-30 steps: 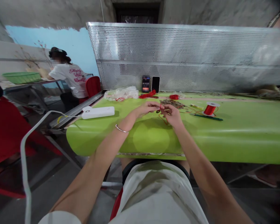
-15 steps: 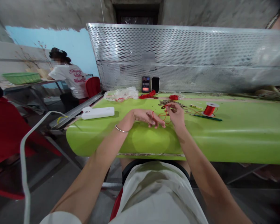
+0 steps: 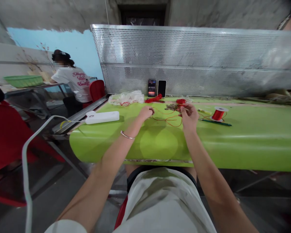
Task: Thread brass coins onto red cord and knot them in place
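Note:
A thin red cord (image 3: 168, 120) loops across the green table (image 3: 244, 139) between my two hands. My left hand (image 3: 145, 113) is closed, pinching one end of the cord. My right hand (image 3: 188, 116) is also closed, its fingertips gripping the cord's other end just in front of a pile of small bronze-coloured coins (image 3: 172, 106). A silver bracelet (image 3: 126, 136) sits on my left wrist.
A red thread spool (image 3: 218, 114), a green pencil (image 3: 215, 122), a white power strip (image 3: 102, 117), two phones (image 3: 156, 87) leaning on the perforated metal panel, a plastic bag (image 3: 127, 97) and red cord bundles (image 3: 154, 98). A seated person (image 3: 71, 81) works at another table, left.
My hands have moved apart and further onto the table, drawing the red cord out between them. My left hand went from resting flat to a pinch.

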Available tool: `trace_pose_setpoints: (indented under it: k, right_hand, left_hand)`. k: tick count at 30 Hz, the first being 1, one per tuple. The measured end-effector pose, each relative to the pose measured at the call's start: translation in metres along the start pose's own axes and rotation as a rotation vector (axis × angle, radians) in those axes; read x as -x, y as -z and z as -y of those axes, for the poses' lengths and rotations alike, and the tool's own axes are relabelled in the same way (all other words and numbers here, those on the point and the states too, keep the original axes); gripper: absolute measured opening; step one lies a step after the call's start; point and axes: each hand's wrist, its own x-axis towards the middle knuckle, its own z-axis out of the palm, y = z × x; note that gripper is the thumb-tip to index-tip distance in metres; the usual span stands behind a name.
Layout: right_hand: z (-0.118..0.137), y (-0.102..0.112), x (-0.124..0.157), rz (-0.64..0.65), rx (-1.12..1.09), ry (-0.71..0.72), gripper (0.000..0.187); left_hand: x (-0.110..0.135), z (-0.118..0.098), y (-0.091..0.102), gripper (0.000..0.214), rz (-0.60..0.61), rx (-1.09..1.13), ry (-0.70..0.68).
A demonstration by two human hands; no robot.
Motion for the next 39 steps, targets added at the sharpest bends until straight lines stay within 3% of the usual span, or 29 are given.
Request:
trace_pose_setpoints:
  k: [3,5,7,10,13,17,30,39]
  right_hand:
    - [0.002,-0.001,0.001,0.002,-0.008,0.022,0.023]
    - [0.004,-0.002,0.003,0.034,-0.012,0.037,0.021]
    - [0.006,-0.004,0.004,0.092,0.004,0.064,0.017]
    - [0.009,-0.005,0.008,0.196,0.08,0.116,0.012]
    - [0.013,-0.006,0.011,0.308,0.172,0.155,0.011]
    - [0.017,-0.007,0.014,0.421,0.29,0.227,0.013]
    - [0.02,-0.007,0.015,0.382,0.355,0.195,0.015]
    - [0.012,-0.006,0.013,0.291,0.278,0.092,0.021]
  left_hand:
    - [-0.005,-0.002,0.003,0.021,-0.338,-0.025,-0.132]
    - [-0.004,-0.006,0.003,0.02,-0.365,0.072,-0.21]
    - [0.0,-0.01,0.001,0.018,-0.248,0.204,-0.253]
    - [0.008,-0.014,-0.004,0.017,0.049,0.37,-0.268]
    - [0.009,-0.013,-0.007,0.022,0.287,0.385,-0.275]
    - [0.003,-0.011,-0.008,0.029,0.471,0.344,-0.298]
    - [0.011,-0.015,-0.005,0.036,0.547,0.337,-0.308]
    - [0.012,-0.016,-0.003,0.026,0.477,0.369,-0.315]
